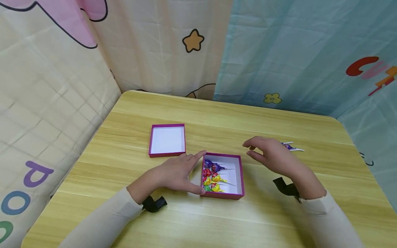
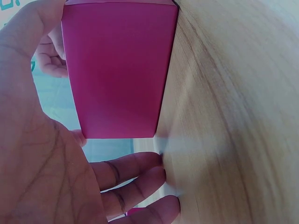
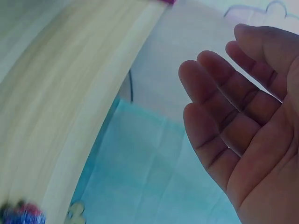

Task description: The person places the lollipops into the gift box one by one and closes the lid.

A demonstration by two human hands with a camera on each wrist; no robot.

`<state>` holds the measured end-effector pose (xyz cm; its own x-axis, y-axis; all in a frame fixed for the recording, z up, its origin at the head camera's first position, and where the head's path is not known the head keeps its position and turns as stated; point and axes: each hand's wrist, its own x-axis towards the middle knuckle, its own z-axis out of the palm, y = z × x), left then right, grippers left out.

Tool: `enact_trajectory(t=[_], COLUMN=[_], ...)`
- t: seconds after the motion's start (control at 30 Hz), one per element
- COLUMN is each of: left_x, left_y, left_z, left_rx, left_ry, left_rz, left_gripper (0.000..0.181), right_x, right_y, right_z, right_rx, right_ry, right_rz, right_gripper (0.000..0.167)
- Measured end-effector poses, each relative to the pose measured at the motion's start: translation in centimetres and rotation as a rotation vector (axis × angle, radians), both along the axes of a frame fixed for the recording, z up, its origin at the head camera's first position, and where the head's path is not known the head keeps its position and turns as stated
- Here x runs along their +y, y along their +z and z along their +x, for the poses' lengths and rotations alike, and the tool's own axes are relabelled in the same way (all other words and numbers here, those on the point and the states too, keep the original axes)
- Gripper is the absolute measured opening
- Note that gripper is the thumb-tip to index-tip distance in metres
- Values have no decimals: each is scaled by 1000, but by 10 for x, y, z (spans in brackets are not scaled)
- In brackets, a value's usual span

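Note:
A magenta box (image 1: 240, 177) with a white inside holds several wrapped lollipops (image 1: 215, 177), lying along its left side with their sticks toward the right. My left hand (image 1: 175, 173) rests at the box's left side, thumb at the near corner and index finger at the far one. In the left wrist view its other fingers extend straight beside the box wall (image 2: 119, 70). My right hand (image 1: 274, 155) hovers in the air right of the box, fingers loosely bent around nothing. Behind it, more lollipops (image 1: 289, 147) lie on the table, partly hidden by the hand.
A shallow magenta lid (image 1: 168, 140) lies white inside up, behind my left hand. The wooden table (image 1: 217, 224) reaches to printed curtains (image 1: 173, 51) at the back and sides. Black straps (image 1: 154, 204) hang at both wrists.

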<state>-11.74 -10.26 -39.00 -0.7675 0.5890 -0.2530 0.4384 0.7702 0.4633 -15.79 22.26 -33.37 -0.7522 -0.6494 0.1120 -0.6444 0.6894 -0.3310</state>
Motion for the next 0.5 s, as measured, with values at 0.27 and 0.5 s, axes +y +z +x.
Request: enact_trajectory(t=[0.27, 0.5], left_x=[-1, -1], left_y=[-1, -1], left_z=[0, 0], left_rx=[-6, 5], left_ry=[6, 2], left_rz=[3, -2], left_gripper=[117, 117], right_x=[37, 63], right_y=[-3, -10], right_z=[-17, -27], right_rx=[-59, -131], right_ry=[-130, -180], right_rz=[-12, 5], right_gripper=[22, 26])
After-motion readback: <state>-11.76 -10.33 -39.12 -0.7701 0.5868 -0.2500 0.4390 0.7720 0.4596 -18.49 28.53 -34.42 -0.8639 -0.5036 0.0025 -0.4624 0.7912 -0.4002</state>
